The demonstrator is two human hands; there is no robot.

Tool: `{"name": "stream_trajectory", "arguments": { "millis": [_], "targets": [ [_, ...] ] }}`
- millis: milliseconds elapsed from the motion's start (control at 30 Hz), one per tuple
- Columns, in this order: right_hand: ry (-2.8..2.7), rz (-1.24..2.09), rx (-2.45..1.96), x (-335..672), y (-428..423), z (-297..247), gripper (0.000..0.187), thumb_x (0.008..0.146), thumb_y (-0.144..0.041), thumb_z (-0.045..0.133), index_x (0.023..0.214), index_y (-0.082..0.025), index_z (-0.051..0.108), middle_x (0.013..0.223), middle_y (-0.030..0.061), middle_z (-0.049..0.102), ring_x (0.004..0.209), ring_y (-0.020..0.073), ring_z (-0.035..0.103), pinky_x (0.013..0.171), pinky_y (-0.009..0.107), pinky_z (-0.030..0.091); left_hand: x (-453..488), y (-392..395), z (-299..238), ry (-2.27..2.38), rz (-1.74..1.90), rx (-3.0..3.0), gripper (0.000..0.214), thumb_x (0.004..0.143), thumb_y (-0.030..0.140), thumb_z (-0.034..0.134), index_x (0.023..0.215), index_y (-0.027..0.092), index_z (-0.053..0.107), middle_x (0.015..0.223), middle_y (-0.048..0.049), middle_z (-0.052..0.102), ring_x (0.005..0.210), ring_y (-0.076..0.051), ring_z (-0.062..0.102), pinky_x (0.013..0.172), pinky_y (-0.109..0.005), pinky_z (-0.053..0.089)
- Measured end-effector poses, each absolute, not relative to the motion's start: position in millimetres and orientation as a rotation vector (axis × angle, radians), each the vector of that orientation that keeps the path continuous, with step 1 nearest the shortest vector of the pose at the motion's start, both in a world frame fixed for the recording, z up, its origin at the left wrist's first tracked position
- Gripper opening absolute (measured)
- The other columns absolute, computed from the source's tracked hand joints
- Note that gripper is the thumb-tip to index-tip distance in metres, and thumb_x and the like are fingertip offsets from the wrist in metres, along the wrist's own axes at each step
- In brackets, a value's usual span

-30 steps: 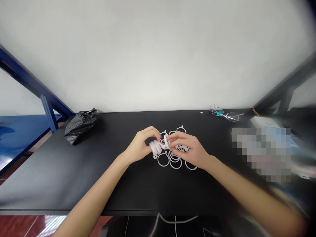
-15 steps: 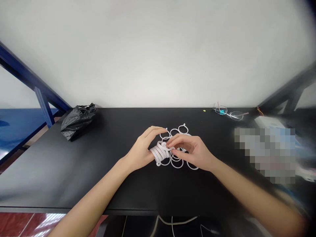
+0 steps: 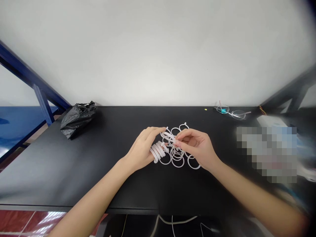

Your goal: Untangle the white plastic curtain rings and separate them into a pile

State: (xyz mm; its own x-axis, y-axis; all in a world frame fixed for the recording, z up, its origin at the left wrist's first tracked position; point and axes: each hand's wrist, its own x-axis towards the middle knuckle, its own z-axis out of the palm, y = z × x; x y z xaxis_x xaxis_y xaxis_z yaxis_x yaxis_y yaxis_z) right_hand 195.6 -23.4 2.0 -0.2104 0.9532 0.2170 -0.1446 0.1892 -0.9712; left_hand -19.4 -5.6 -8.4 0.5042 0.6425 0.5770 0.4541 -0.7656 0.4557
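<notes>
Several white rings, each with a small eyelet, are in front of me. A stack of these rings (image 3: 157,151) sits around the thumb of my left hand (image 3: 139,148), whose fingers are stretched out and apart from the thumb. Between thumb and fingertips, my right hand (image 3: 196,144) pinches one white ring (image 3: 169,136), held tilted just above the stacked ones and near the left fingertips. Beneath and beyond both hands, a loose pile of white rings (image 3: 177,161) lies overlapping on the black table (image 3: 118,191). Parts of the pile are hidden behind my right hand.
Back left lies a crumpled black plastic bag (image 3: 78,119). A pair of eyeglasses (image 3: 238,114) rests by the wall at back right, beside a tiny yellow scrap (image 3: 205,109). Blurred items, partly pixelated, occupy the right side. Cables (image 3: 172,222) hang below the front edge.
My right hand has moved slightly right and up from the left thumb. The ring in its fingers now stands apart from the stack. My left hand has stayed nearly still.
</notes>
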Motion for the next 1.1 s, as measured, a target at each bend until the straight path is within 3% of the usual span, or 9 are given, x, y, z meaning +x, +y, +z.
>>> {"name": "stream_trajectory", "arguments": {
  "millis": [133, 267, 400, 500, 633, 733, 933, 1000, 1100],
  "targets": [
    [-1.498, 1.265, -0.858, 196.3, -26.2, 3.3, 0.010, 0.076, -0.018, 0.077, 0.084, -0.021, 0.072, 0.081, 0.0017, 0.068, 0.073, 0.0136, 0.067, 0.070, 0.029, 0.060, -19.6, -4.8, -7.6, 0.930, 1.182, 2.514, 0.045, 0.093, 0.024, 0.059, 0.135, 0.020, 0.045, 0.128, -0.0135, 0.059, 0.114, -0.024, 0.058, 0.094, -0.039, 0.049],
    [-1.670, 1.206, -0.899, 198.4, -26.4, 5.0, 0.014, 0.079, -0.026, 0.075, 0.092, -0.021, 0.073, 0.088, 0.0037, 0.072, 0.077, 0.0158, 0.068, 0.074, 0.033, 0.060, -20.5, -1.7, -9.2, 0.851, 1.192, 2.599, 0.030, 0.093, 0.016, 0.057, 0.123, 0.020, 0.055, 0.120, -0.0115, 0.064, 0.105, -0.022, 0.061, 0.087, -0.038, 0.049],
    [-1.856, 0.875, -0.990, 201.6, -23.3, 10.2, 0.011, 0.083, -0.028, 0.071, 0.090, -0.019, 0.070, 0.084, 0.0041, 0.070, 0.074, 0.0159, 0.064, 0.070, 0.033, 0.056, -22.0, 0.6, -6.7, 0.902, 1.284, 2.505, 0.021, 0.091, 0.015, 0.061, 0.112, 0.019, 0.061, 0.110, -0.0096, 0.068, 0.098, -0.021, 0.063, 0.083, -0.037, 0.049],
    [-2.338, 0.581, -0.911, 196.3, -28.0, 13.5, 0.010, 0.084, -0.026, 0.071, 0.086, -0.017, 0.069, 0.077, 0.0038, 0.067, 0.076, 0.0184, 0.059, 0.075, 0.037, 0.051, -23.7, 1.9, -0.5, 0.983, 1.312, 2.344, 0.017, 0.088, 0.020, 0.067, 0.105, 0.018, 0.064, 0.099, -0.0069, 0.071, 0.091, -0.019, 0.064, 0.080, -0.035, 0.050],
    [-2.750, 0.326, -0.915, 180.7, -39.1, 7.6, 0.010, 0.089, -0.020, 0.064, 0.081, -0.015, 0.066, 0.085, 0.0087, 0.065, 0.086, 0.0233, 0.055, 0.079, 0.041, 0.048, -27.0, 2.6, 6.8, 1.008, 1.297, 2.203, 0.008, 0.087, 0.024, 0.069, 0.091, 0.018, 0.066, 0.087, -0.0041, 0.070, 0.079, -0.017, 0.062, 0.075, -0.032, 0.049],
    [-2.589, 0.536, -0.979, 177.0, -39.0, 3.3, 0.015, 0.092, -0.016, 0.057, 0.079, -0.017, 0.064, 0.083, 0.0062, 0.065, 0.086, 0.0213, 0.055, 0.081, 0.039, 0.046, -30.8, 2.7, 10.6, 0.968, 1.267, 2.137, 0.006, 0.088, 0.024, 0.066, 0.090, 0.018, 0.066, 0.086, -0.0043, 0.069, 0.079, -0.016, 0.062, 0.074, -0.031, 0.049],
    [-1.765, 1.104, -1.117, 191.6, -23.0, 19.9, 0.018, 0.088, -0.034, 0.064, 0.077, -0.020, 0.065, 0.078, 0.0023, 0.065, 0.074, 0.0166, 0.057, 0.072, 0.034, 0.047, -34.5, 2.8, 17.0, 0.886, 1.133, 2.130, 0.020, 0.085, 0.027, 0.070, 0.103, 0.018, 0.065, 0.099, -0.0069, 0.066, 0.089, -0.018, 0.062, 0.081, -0.033, 0.051],
    [-1.667, 1.229, -1.068, 193.0, -21.7, 23.8, 0.020, 0.087, -0.036, 0.065, 0.075, -0.019, 0.065, 0.075, 0.0017, 0.063, 0.071, 0.0152, 0.056, 0.068, 0.032, 0.047, -32.8, 2.2, 16.4, 0.843, 1.094, 2.162, 0.023, 0.085, 0.026, 0.070, 0.106, 0.018, 0.065, 0.103, -0.0079, 0.066, 0.094, -0.019, 0.062, 0.085, -0.035, 0.051],
    [-1.739, 1.247, -0.964, 191.2, -24.2, 21.1, 0.011, 0.085, -0.030, 0.067, 0.081, -0.020, 0.069, 0.082, 0.0028, 0.065, 0.079, 0.0165, 0.060, 0.076, 0.034, 0.049, -29.0, 0.7, 12.5, 0.776, 1.032, 2.189, 0.026, 0.084, 0.024, 0.070, 0.109, 0.018, 0.065, 0.106, -0.0090, 0.066, 0.097, -0.021, 0.062, 0.086, -0.036, 0.051]
  ]
}}
